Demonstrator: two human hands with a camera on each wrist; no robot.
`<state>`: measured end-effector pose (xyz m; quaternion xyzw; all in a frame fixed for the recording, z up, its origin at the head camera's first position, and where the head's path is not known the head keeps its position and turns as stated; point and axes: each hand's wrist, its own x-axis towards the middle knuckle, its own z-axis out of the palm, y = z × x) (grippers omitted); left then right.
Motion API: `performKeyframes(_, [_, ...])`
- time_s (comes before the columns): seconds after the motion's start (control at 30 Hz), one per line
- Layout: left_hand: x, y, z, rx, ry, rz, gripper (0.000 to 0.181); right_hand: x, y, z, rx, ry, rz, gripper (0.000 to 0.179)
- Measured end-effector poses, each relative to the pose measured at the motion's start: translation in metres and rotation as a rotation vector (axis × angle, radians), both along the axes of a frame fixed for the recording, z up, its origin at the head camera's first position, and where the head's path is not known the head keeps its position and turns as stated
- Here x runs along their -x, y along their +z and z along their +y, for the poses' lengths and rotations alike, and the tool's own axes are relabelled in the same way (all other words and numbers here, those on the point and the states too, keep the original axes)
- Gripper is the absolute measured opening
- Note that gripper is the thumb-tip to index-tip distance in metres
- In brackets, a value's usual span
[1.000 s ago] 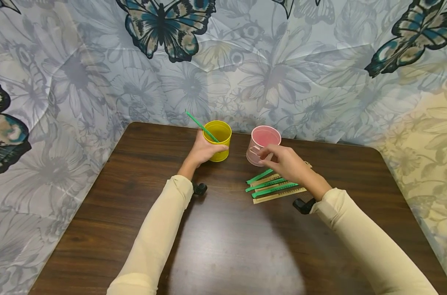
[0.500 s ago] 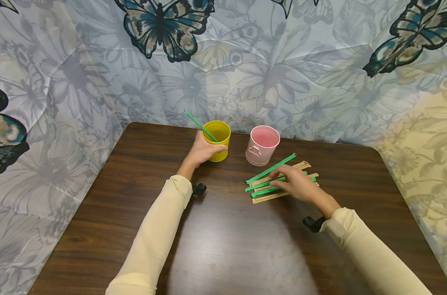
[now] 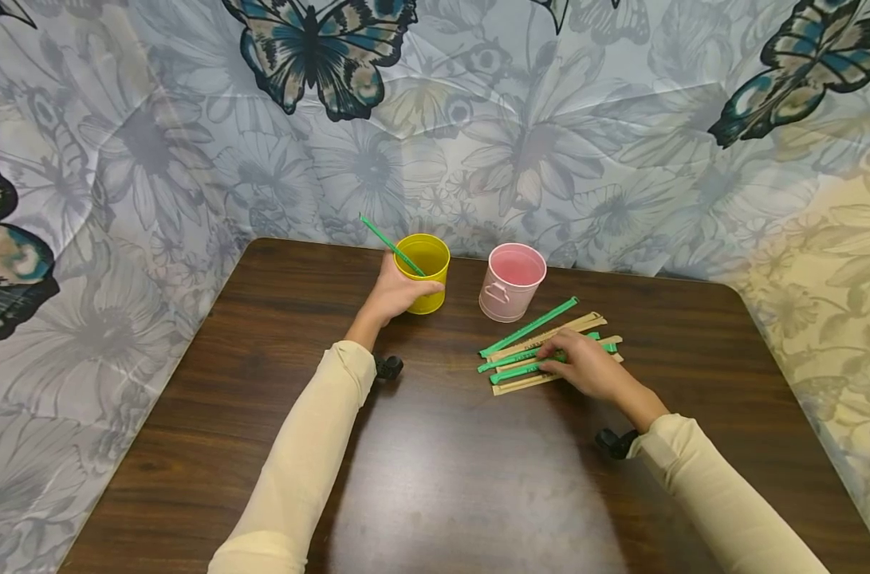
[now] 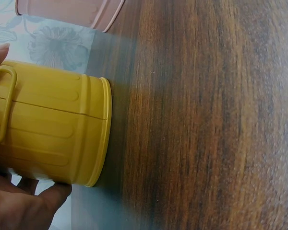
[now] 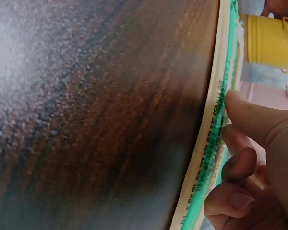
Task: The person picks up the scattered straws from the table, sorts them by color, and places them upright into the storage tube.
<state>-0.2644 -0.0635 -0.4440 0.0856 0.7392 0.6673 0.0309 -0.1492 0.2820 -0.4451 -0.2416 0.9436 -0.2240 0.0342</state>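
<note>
My left hand [image 3: 399, 288] grips a small yellow pail [image 3: 427, 299] near the back of the table, thumb across its front. In the left wrist view, the pail's [image 4: 48, 124] handle and ridged wall show. A green straw [image 3: 384, 237] leans out of it to the left. My right hand [image 3: 585, 365] is over a fanned group of green straws [image 3: 513, 372] and tan straws [image 3: 517, 387]. Its thumb and index fingertips are at the green straws; I cannot tell whether they pinch one. In the right wrist view, the thumb overlaps a printed green straw [image 5: 212, 143] and the other fingers curl.
A small pink pail [image 3: 508, 291] stands between the yellow pail and the straws, close behind them. The dark wooden table [image 3: 277, 319] ends against a butterfly-patterned cloth [image 3: 377, 159] at the back. A black wrist camera [image 3: 387, 367] sits at the left cuff.
My right hand has come from in front of the pink pail down and right to the straws, its fingertips lowering onto them. My left hand keeps its grip on the yellow pail.
</note>
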Motion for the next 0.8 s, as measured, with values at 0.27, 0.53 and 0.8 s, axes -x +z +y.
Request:
performKeyframes(0.27, [-0.0032,0.006,0.0002,0.004,-0.003,-0.059,0.101,-0.0002,-0.0082,0.0011,0.008,0.016,0.037,0.013])
performKeyframes(0.53, [-0.0039,0.0071,0.0006,0.015,-0.005,-0.067,0.1,-0.0013,-0.0091,0.0006,-0.001,0.012,0.038,0.01])
performKeyframes(0.8, [-0.0014,0.0007,0.0003,0.018,0.015,-0.038,0.1,-0.0006,-0.0084,0.0005,-0.016,0.036,0.037,0.006])
